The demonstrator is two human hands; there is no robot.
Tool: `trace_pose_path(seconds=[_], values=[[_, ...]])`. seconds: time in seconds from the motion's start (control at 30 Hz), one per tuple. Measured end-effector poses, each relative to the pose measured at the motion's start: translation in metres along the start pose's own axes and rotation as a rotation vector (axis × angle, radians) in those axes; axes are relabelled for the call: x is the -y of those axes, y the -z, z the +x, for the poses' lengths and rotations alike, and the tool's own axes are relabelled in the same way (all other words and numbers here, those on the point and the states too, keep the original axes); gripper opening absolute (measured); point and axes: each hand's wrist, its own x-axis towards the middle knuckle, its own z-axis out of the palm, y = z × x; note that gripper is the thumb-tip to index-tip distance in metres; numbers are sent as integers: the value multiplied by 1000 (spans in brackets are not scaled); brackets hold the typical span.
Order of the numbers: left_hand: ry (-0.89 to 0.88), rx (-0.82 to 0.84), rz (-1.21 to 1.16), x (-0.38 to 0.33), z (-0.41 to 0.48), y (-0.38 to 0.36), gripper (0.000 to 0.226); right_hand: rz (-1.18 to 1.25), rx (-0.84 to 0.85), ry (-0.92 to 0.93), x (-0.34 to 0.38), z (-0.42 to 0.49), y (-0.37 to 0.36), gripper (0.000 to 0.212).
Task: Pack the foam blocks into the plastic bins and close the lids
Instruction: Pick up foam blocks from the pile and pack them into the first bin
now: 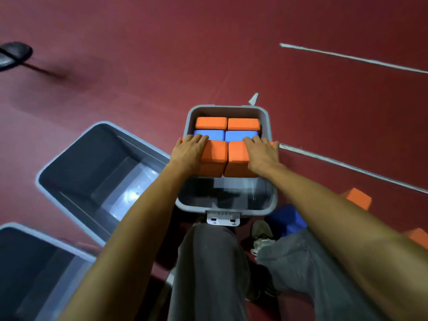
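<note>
A grey plastic bin [273, 198] stands on the floor in front of my knees. At its far end lie two orange foam blocks [211, 123] and, nearer, two blue foam blocks [217, 135]. My left hand [188, 151] grips an orange block [214, 158] by its left side. My right hand [262, 155] grips a second orange block [237, 162] by its right side. The two held blocks sit side by side over the bin's middle, above the packed row. The bin's near end holds nothing.
Two more grey bins, both without blocks, stand at the left: one [69, 158] beside the packed bin, another [14, 230] at the lower left. Loose orange [357, 198] and blue [287, 218] blocks lie on the red floor at my right. A white latch [222, 219] hangs at the bin's near edge.
</note>
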Motion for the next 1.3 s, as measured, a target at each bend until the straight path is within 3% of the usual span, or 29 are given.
trace_pose_path(seconds=[0.4,0.57,0.8,1.07,1.17,1.3], values=[[-24,-8,-58,21,95,-104,79,-25,50,-17,-13,105,-92,82],[-41,41,-50,31,125,-133,80,-50,46,40,-16,131,-127,73],[-32,-41,-178,43,142,-163,68,-51,-220,-1,-14,125,-176,58],[159,52,-22,7,143,-155,60,37,-83,13,-17,125,-156,65],[119,11,-65,-13,146,-139,59,86,-8,-19,-16,122,-137,64],[11,8,-113,-49,146,-96,83,200,-6,-97,-17,111,-105,58]])
